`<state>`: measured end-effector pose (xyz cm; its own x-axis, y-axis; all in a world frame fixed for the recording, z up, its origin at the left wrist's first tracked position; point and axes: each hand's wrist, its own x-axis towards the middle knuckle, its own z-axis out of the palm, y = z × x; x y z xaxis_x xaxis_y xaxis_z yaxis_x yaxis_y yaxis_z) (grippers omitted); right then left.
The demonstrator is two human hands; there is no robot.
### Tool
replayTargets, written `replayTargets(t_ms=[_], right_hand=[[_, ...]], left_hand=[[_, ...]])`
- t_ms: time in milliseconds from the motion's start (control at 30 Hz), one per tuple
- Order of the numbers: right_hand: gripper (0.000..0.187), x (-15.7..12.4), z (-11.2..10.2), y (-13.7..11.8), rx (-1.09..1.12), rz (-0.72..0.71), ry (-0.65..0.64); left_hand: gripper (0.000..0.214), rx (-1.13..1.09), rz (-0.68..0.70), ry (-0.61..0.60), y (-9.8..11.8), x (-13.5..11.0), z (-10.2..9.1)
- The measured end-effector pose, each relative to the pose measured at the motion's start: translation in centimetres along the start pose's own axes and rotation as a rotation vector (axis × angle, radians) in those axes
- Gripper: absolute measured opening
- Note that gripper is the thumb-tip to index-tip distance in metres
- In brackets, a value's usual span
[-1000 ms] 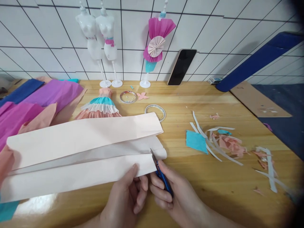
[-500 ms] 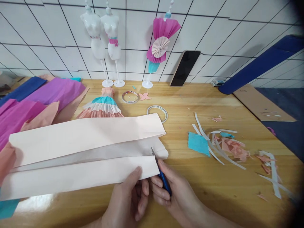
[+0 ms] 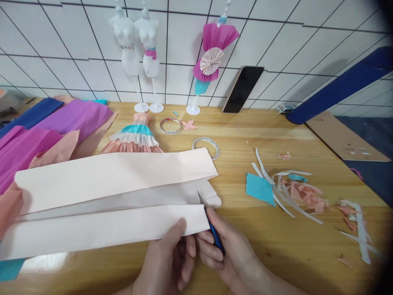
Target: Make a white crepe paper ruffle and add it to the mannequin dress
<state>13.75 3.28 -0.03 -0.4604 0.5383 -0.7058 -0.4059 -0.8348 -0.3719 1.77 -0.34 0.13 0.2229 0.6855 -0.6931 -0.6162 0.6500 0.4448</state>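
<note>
A long, pale pink folded crepe paper (image 3: 116, 229) stretches from the left side of the table toward my hands. My left hand (image 3: 172, 256) pinches its near layer close to the right end, thumb on top and fingers curled underneath. My right hand (image 3: 227, 246) is wrapped around a small pair of scissors with blue handles (image 3: 217, 239). The scissors' blades point up and away, right at the end edge of the near layer, with the tip over the paper behind it. Part of the handles is hidden by my fingers.
White dress forms (image 3: 150, 45) and one dressed form (image 3: 210, 61) stand along the tiled wall, beside a leaning phone (image 3: 244, 89). A small layered paper dress (image 3: 135, 135) and a tape roll (image 3: 211, 141) lie behind the paper. Paper scraps (image 3: 303, 194) litter the right; coloured crepe sheets (image 3: 67, 116) lie left.
The whole scene sits slightly further right in view, as the camera has turned a little. My hands, the scissors and the paper look nearly unchanged relative to each other.
</note>
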Motion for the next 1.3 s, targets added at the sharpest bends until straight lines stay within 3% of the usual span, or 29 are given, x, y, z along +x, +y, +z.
replayTargets(t_ms=[533,967,1300], right_hand=[[0.053,-0.05,0.27,0.06,-0.002,-0.043,0.044],[0.055,-0.46,-0.32,-0.07,-0.065,0.105,-0.035],[0.050,0.32,0.35,-0.53,0.006,0.028,0.017]], left_hand=[[0.053,0.011,0.007,-0.021,-0.29,0.15,-0.24],[0.053,-0.010,0.020,-0.032,-0.24,0.01,-0.15],[0.051,-0.019,0.060,-0.063,-0.55,0.33,-0.45]])
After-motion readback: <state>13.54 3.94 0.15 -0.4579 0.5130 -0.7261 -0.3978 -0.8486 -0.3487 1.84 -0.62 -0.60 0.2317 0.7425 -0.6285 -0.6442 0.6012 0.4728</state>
